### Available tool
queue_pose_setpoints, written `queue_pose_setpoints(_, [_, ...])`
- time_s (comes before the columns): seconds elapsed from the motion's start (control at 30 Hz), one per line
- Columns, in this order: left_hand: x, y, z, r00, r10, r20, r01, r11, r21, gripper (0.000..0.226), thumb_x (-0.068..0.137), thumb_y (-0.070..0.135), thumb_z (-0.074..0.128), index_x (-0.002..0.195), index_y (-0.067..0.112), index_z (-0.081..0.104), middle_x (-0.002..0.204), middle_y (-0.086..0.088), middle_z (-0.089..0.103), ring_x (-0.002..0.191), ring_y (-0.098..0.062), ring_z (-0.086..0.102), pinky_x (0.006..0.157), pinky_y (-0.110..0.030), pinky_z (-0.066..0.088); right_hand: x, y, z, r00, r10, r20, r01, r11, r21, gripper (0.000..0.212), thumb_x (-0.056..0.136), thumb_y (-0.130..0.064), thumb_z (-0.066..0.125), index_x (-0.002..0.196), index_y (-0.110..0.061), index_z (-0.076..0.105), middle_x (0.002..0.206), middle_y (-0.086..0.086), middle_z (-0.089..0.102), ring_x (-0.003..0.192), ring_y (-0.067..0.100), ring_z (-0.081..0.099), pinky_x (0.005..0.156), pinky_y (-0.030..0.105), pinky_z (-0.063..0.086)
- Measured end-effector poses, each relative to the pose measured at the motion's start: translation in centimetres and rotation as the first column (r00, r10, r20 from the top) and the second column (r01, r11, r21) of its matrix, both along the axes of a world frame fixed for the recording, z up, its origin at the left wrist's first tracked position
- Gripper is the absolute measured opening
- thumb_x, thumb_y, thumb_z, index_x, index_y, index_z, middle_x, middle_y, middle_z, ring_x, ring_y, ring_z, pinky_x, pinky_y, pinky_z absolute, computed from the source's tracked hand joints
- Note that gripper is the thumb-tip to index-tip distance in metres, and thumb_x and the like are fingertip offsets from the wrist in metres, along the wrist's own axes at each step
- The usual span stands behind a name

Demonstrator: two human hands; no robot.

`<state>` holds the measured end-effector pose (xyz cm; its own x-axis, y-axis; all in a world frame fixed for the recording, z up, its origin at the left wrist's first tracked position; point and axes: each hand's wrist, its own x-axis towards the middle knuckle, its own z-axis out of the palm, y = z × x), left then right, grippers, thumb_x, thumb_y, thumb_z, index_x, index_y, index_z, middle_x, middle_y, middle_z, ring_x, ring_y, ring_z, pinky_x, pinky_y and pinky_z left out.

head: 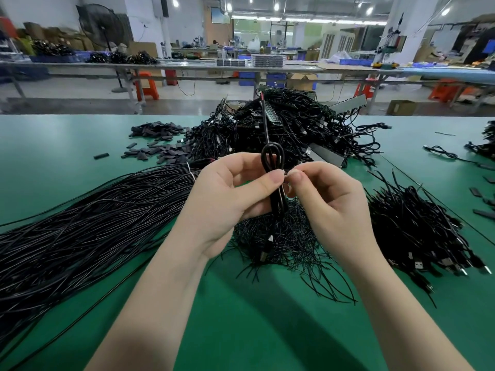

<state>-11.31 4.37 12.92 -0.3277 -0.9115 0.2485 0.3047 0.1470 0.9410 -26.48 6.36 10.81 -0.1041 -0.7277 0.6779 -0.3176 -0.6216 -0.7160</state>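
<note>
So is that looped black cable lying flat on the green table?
No, the left hand holds the looped cable up above the table, and the right hand pinches it.

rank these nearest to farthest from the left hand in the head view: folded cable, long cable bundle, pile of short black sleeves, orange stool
1. folded cable: pinched in the left hand.
2. long cable bundle: beside it, on the left.
3. pile of short black sleeves: farther back, left.
4. orange stool: floor beyond the table.
</note>
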Motion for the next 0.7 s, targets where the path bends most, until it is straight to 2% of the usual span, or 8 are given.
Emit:
queue_pose_setpoints(0.03, [-0.04, 0.03, 0.00, 1.000, -0.014, -0.006, 0.014, 1.000, 0.022, 0.014, 0.067, 0.022, 0.076, 0.081, 0.022, 0.076, 0.085, -0.003, 0.075, 0.079, -0.013, 0.072, 0.055, -0.017, 0.053, -0.05, -0.01, -0.05, 0.999, 0.002, -0.040, -0.002, 1.000, -0.005, 0.017, 0.093, -0.021, 0.058, 0.080, -0.031, 0.064, 0.071, -0.012, 0.064, 0.061, 0.022, 0.054, 0.055, 0.041, 0.044])
queue_pose_setpoints(0.1, [-0.08, 0.13, 0.02, 0.999, -0.049, -0.016, 0.050, 0.997, 0.065, 0.013, 0.068, 0.021, 0.075, 0.081, 0.021, 0.076, 0.083, -0.002, 0.075, 0.077, -0.011, 0.072, 0.056, -0.017, 0.054, -0.18, -0.05, -0.13, 0.996, 0.003, -0.090, -0.005, 1.000, -0.019, 0.020, 0.095, -0.020, 0.055, 0.080, -0.032, 0.061, 0.070, -0.013, 0.060, 0.056, 0.014, 0.048, 0.050, 0.032, 0.040])
queue_pose_setpoints(0.2, [-0.12, 0.16, 0.01, 0.994, -0.106, -0.032, 0.109, 0.985, 0.134, 0.017, 0.070, 0.021, 0.073, 0.087, 0.016, 0.075, 0.079, 0.001, 0.073, 0.068, -0.006, 0.069, 0.053, -0.017, 0.053, -0.58, 0.04, 0.00, 0.990, -0.011, -0.138, 0.001, 0.997, -0.072, 0.016, 0.095, -0.021, 0.058, 0.083, -0.030, 0.060, 0.068, -0.011, 0.059, 0.058, 0.004, 0.049, 0.055, 0.017, 0.039])
queue_pose_setpoints(0.33, [-0.10, -0.17, -0.03, 0.979, -0.186, -0.078, 0.199, 0.952, 0.234, 0.012, 0.072, 0.022, 0.073, 0.082, 0.018, 0.077, 0.072, 0.002, 0.068, 0.058, -0.004, 0.062, 0.051, -0.014, 0.051, -0.94, 0.13, 0.32, 0.979, 0.017, -0.201, -0.037, 0.995, -0.095, 0.013, 0.094, -0.020, 0.059, 0.088, -0.031, 0.061, 0.075, -0.009, 0.063, 0.065, 0.007, 0.054, 0.059, 0.019, 0.043])
queue_pose_setpoints(0.4, [-0.17, -0.27, -0.13, 0.974, -0.202, -0.107, 0.224, 0.937, 0.268, 0.012, 0.072, 0.021, 0.072, 0.082, 0.017, 0.078, 0.072, 0.002, 0.067, 0.058, -0.004, 0.061, 0.052, -0.014, 0.051, -0.92, 0.12, 0.31, 0.983, 0.105, -0.151, -0.109, 0.994, -0.016, 0.016, 0.094, -0.015, 0.058, 0.088, -0.029, 0.061, 0.073, -0.013, 0.060, 0.062, 0.002, 0.050, 0.058, 0.015, 0.040])
queue_pose_setpoints(0.5, [-0.31, -0.21, -0.21, 0.968, -0.224, -0.113, 0.247, 0.930, 0.271, 0.014, 0.075, 0.020, 0.070, 0.086, 0.017, 0.077, 0.072, 0.003, 0.068, 0.059, -0.004, 0.063, 0.052, -0.015, 0.051, -0.71, 0.15, 0.07, 0.975, 0.206, -0.078, -0.199, 0.975, 0.094, 0.015, 0.097, -0.017, 0.051, 0.086, -0.022, 0.060, 0.070, -0.014, 0.056, 0.062, 0.004, 0.046, 0.059, 0.018, 0.039])
queue_pose_setpoints(0.6, [-0.40, -0.16, -0.25, 0.969, -0.226, -0.097, 0.245, 0.931, 0.272, 0.016, 0.075, 0.019, 0.071, 0.089, 0.015, 0.077, 0.077, 0.002, 0.070, 0.061, -0.005, 0.064, 0.052, -0.016, 0.052, -0.72, 0.09, -0.13, 0.980, 0.129, -0.151, -0.123, 0.991, 0.048, 0.020, 0.099, -0.017, 0.047, 0.082, -0.013, 0.058, 0.064, -0.008, 0.048, 0.057, 0.006, 0.040, 0.054, 0.019, 0.034])
queue_pose_setpoints(0.7, [-0.52, -0.08, -0.41, 0.983, -0.185, -0.016, 0.184, 0.959, 0.217, 0.021, 0.071, 0.021, 0.074, 0.091, 0.016, 0.079, 0.080, 0.002, 0.073, 0.064, -0.004, 0.065, 0.052, -0.015, 0.052, -0.71, 0.08, -0.06, 0.977, 0.005, -0.212, -0.018, 0.998, -0.058, 0.025, 0.096, -0.009, 0.049, 0.072, -0.006, 0.055, 0.058, -0.012, 0.041, 0.057, 0.003, 0.039, 0.056, 0.015, 0.030])
